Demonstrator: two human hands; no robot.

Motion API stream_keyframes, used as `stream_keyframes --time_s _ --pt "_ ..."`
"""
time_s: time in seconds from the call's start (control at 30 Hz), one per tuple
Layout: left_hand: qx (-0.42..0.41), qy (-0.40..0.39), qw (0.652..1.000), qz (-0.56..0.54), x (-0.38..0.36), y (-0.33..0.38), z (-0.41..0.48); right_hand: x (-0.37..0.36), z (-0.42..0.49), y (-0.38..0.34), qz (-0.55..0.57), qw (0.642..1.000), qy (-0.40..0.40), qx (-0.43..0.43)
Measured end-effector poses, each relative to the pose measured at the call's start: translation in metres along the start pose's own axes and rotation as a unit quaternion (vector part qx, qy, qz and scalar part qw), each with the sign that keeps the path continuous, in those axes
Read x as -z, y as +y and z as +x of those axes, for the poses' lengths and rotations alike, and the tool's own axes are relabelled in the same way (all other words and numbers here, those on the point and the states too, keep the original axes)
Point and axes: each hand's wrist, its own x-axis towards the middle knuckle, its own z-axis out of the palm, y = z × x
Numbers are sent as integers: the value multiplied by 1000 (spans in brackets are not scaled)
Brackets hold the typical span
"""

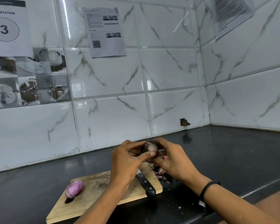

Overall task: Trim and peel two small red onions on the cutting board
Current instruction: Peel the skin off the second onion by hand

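We see a white marble-look tiled wall (168,70) across the back and right, with a black counter (233,159) below it. Three papers are stuck on the wall: a "WORKSTATION 3" sheet (6,29) at left, a QR-code sheet (105,31) in the middle and a text sheet (229,13) top right.

A wooden cutting board (90,199) lies angled on the counter, near the front edge. Both hands are in the air above the board's far right corner. The left hand (124,162) and right hand (173,162) grip one onion between them, fingers curled round it, with the left thumb across its near face. This held onion (149,147) is off the board, with pale flesh showing and darker skin at its left end.

A black-handled knife (146,183) lies on the board's right side, handle toward us, its blade partly hidden under the left hand. We see the second onion (74,189), purple, lying at the board's left end beside the handle slot. The peel scraps (160,172) are piled just beside the board's far right corner. There is a dark band (207,188) on the right wrist.
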Motion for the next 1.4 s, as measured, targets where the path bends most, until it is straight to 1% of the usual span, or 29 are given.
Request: stream_keyframes --time_s 0.1,0.17,0.23,0.3,0.37,0.43,0.5,0.63,0.87,1.03,1.17,1.27,1.4 --pt "9 -16 1000 -1 1 -4 0 -1 1 5 29 999 -7 -25" --pt "16 -22 1000 -7 1 -5 1 0 1 6 103 992 -28 -71" --pt "26 -27 999 -15 2 -6 2 0 1 3 192 973 -57 -119" --pt "33 -35 999 -23 3 -5 3 1 3 3 251 954 -70 -145" --pt "38 -37 998 -34 4 -4 5 2 6 4 306 937 -70 -156" --pt "41 -37 997 -47 7 -5 6 2 9 3 372 909 -60 -178" --pt "44 -43 997 -53 8 -6 6 2 9 3 403 893 -48 -195" --pt "46 -60 996 -39 6 -5 4 1 10 4 399 886 -33 -232" --pt "47 -78 996 -22 6 -2 4 1 12 4 406 878 -15 -254" --pt "35 -55 998 -14 7 3 2 1 13 3 408 876 3 -256" --pt "-18 -35 998 40 5 5 1 0 11 3 360 900 12 -245" --pt "-36 -51 995 73 3 5 1 0 9 0 308 919 22 -243" --pt "-36 -74 991 106 1 5 -2 3 5 0 255 937 28 -236"
